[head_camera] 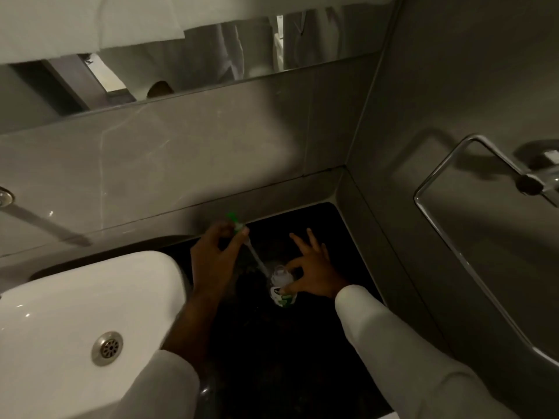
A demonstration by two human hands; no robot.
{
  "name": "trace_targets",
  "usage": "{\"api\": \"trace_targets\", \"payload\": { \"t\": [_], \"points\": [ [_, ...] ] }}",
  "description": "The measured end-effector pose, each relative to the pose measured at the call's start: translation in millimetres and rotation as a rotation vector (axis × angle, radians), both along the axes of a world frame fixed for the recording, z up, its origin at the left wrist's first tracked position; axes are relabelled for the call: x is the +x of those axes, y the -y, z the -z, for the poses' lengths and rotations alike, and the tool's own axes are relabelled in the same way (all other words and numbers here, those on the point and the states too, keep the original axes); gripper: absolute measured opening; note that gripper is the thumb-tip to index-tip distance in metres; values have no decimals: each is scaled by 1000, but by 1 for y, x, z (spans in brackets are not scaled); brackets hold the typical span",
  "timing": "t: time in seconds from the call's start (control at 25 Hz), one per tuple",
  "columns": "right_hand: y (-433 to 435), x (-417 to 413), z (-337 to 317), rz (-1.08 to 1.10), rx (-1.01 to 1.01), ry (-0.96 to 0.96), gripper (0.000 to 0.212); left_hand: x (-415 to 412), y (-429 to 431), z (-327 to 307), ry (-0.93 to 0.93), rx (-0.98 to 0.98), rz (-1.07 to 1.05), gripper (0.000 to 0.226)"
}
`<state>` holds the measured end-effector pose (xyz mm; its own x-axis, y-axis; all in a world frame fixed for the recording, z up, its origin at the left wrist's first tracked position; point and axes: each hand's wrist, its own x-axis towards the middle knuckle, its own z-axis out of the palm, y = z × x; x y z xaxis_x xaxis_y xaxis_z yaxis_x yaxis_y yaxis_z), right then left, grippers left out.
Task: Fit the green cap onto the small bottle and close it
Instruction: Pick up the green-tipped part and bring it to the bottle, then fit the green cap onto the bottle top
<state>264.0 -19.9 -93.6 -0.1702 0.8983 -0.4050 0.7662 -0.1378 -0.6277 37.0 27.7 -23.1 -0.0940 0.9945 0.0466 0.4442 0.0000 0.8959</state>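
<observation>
A small clear bottle (282, 287) with a white and green label stands upright on the black counter (272, 343). My right hand (311, 272) grips it near the neck with thumb and forefinger, the other fingers spread. My left hand (213, 257) pinches the green cap (237, 222), which carries a long clear dip tube (257, 257). The tube slants down to the right and its lower end sits at the bottle's open mouth. The cap itself is well above and to the left of the bottle.
A white basin (75, 313) with a metal drain (107, 347) sits left of the counter. Grey tiled walls close the back and right. A chrome towel ring (447, 213) hangs on the right wall. A mirror (196, 55) runs above.
</observation>
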Motion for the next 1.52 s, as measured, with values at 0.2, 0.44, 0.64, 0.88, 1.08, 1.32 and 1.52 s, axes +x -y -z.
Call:
{"api": "trace_targets", "payload": {
  "t": [0.2,0.44,0.64,0.88,1.08,1.32,1.52],
  "points": [
    [-5,-2,-2,-1,-19,18,43,23,3,-22,142,250,130,24],
    [-2,2,0,15,12,-47,42,32,12,9,-3,210,164,27],
    [-4,3,4,37,47,-78,42,36,28,40,-30,-1,307,24],
    [-8,4,5,31,42,-55,45,34,24,42,18,-78,414,41],
    [-11,1,0,25,33,-36,65,29,30,44,40,-239,507,40],
    [-13,-1,0,107,-89,-39,92,33,29,46,-167,-147,379,23],
    [-12,0,-1,90,-30,-45,85,36,26,44,-203,-125,438,22]
  ]
}}
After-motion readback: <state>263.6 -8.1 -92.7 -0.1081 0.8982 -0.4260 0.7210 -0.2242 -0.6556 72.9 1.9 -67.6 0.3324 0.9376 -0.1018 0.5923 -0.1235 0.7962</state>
